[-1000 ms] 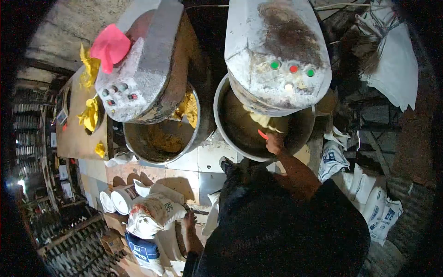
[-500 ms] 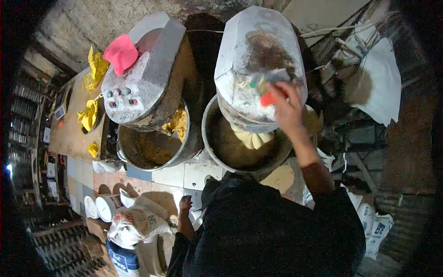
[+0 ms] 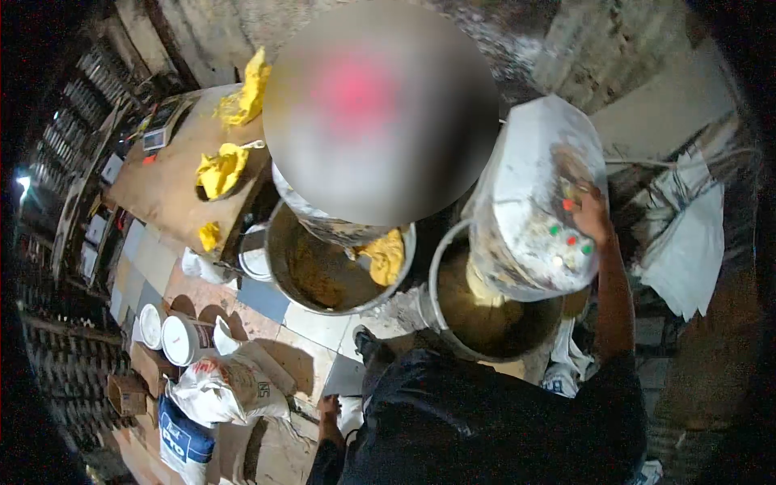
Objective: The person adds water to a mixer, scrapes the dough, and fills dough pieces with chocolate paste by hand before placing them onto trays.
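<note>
Small bright red object [image 3: 568, 204]: on or just above the top of a white, scuffed, box-shaped mixer housing [image 3: 529, 194], up-slope of its row of green and red push-buttons [image 3: 571, 240]. Right hand [image 3: 594, 214] reaches over from the side; fingers look pinched on the red piece, though its far end is hidden.

Handling, my judgement: keep wrist and forearm clear of the buttons, hold the piece firmly, and bring it down flat, since the top looks sloped and could let it slide.

Below the housing, a round grey metal bowl [image 3: 485, 333] with a pale, dough-like mass [image 3: 482, 291]. Left of it, a second metal bowl [image 3: 303, 250], yellow dough [image 3: 384, 257] against its wall.

Left hand [image 3: 329, 408] hangs low, near a bulging white printed sack [image 3: 222, 388]; cannot tell its grip. Farther out, a brown tabletop [image 3: 153, 190] bears yellow lumps [image 3: 220, 171].
</note>
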`<action>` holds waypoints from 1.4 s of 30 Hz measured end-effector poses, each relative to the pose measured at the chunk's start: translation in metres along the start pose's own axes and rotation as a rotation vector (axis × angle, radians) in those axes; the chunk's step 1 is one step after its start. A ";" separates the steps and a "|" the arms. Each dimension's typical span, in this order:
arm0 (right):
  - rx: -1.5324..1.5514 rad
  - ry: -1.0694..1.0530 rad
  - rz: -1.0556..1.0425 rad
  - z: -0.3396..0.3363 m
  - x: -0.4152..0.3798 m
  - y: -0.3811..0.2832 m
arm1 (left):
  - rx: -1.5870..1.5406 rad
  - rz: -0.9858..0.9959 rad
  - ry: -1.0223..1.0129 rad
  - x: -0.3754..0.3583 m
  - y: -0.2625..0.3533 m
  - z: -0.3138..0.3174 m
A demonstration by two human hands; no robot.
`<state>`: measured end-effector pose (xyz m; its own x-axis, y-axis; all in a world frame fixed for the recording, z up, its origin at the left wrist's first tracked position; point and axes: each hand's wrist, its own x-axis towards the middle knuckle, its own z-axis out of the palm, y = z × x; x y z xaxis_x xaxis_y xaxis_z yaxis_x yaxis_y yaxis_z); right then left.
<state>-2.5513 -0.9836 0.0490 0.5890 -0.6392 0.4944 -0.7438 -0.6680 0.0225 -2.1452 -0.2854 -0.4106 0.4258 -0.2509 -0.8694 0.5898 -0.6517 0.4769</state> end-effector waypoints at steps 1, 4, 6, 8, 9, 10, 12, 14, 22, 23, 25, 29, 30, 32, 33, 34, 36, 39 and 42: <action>-0.006 0.078 0.007 -0.006 0.015 -0.018 | -0.045 -0.019 -0.039 -0.008 -0.001 -0.011; 0.541 0.018 0.020 -0.012 0.111 -0.139 | -0.094 -0.215 -0.073 -0.014 -0.002 -0.049; 0.990 -0.259 0.139 -0.007 0.169 -0.221 | -0.059 -0.155 -0.067 -0.019 0.014 -0.065; 1.216 -0.447 0.452 0.017 0.227 -0.282 | -0.148 -0.141 -0.058 0.001 0.026 -0.080; 1.237 -0.472 0.533 0.019 0.250 -0.311 | -0.150 -0.079 0.016 0.010 0.041 -0.081; 1.256 -0.499 0.618 0.021 0.269 -0.335 | -0.151 -0.021 0.091 0.017 0.052 -0.082; 1.440 -0.583 0.778 0.047 0.299 -0.359 | -0.446 0.196 -0.109 0.040 0.065 -0.099; 1.502 -0.584 0.806 0.082 0.318 -0.358 | -0.395 0.221 -0.057 0.052 0.091 -0.104; 1.122 -0.463 0.575 0.102 0.300 -0.329 | -0.408 0.203 0.034 0.010 0.055 -0.081; 1.150 -0.426 0.577 0.078 0.284 -0.334 | -0.303 -0.025 0.139 0.024 0.039 -0.080; 1.109 -0.450 0.583 0.043 0.256 -0.330 | -0.044 0.099 0.046 0.015 0.006 -0.080; 1.029 -0.543 0.630 -0.012 0.192 -0.303 | 0.168 0.179 0.009 0.006 -0.010 -0.076; 1.014 -0.554 0.652 -0.020 0.172 -0.293 | 0.199 0.185 0.009 0.003 -0.009 -0.072; 1.026 -0.545 0.561 -0.030 0.128 -0.272 | 0.266 0.201 -0.003 0.001 -0.002 -0.055; 1.043 -0.643 0.588 -0.034 0.104 -0.260 | 0.228 0.153 0.013 0.000 0.005 -0.044; 1.085 -0.634 0.611 -0.048 0.078 -0.260 | 0.190 0.105 0.031 0.000 0.011 -0.032; 1.148 -0.644 0.600 -0.057 0.028 -0.249 | -0.033 -0.101 0.128 0.004 0.038 -0.007; 1.095 -0.743 0.617 -0.068 -0.040 -0.239 | -0.025 0.061 0.073 0.005 0.051 0.019; 1.016 -0.691 0.492 -0.073 -0.095 -0.231 | 0.022 0.094 0.044 -0.010 0.058 0.049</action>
<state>-2.4589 -0.7407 0.0604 0.5914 -0.7544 -0.2849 -0.5369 -0.1047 -0.8371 -2.1488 -0.3554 -0.3810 0.5085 -0.2800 -0.8143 0.5310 -0.6425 0.5525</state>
